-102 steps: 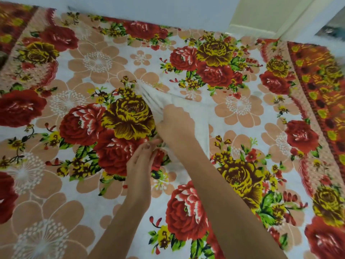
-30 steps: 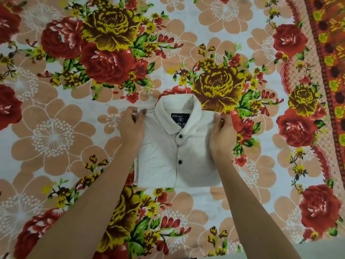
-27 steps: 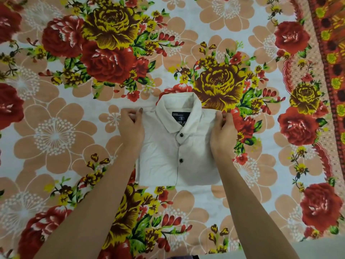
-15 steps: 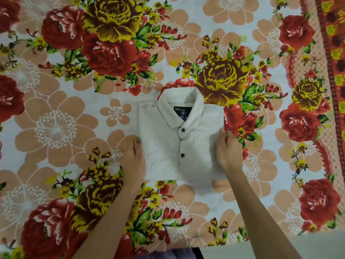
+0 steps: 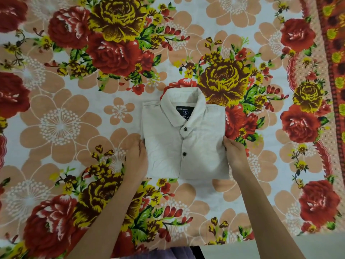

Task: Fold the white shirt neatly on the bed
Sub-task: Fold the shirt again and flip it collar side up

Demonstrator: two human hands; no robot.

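Nearest the viewer, a strip of purple cloth (image 5: 168,253) showed at the bottom edge, with a plain grey surface (image 5: 280,247) to its right. Two bare forearms reached forward over the bed's floral sheet, white with red and yellow roses and peach blossoms (image 5: 61,126).

The left hand (image 5: 137,159) rested on the sheet, its fingers (image 5: 140,146) straight and pressed together against the left edge of the folded white cotton shirt (image 5: 164,146). The right hand (image 5: 235,157) did likewise on the other side, its fingers (image 5: 227,142) close together along the shirt's right edge. Whether any fingertips were tucked under the fabric could not be told.

Between the two sets of fingers the shirt lay flat on the bed as a neat rectangle, front up. Level with the fingertips sat the lower dark button (image 5: 184,153); just beyond them was the upper dark button (image 5: 185,129). Farther off lay the spread collar (image 5: 169,107) framing a black neck label (image 5: 184,111). Past the collar, a large yellow rose (image 5: 224,83) was printed on the sheet, and a red patterned border (image 5: 334,53) ran far to the right of the right fingers.
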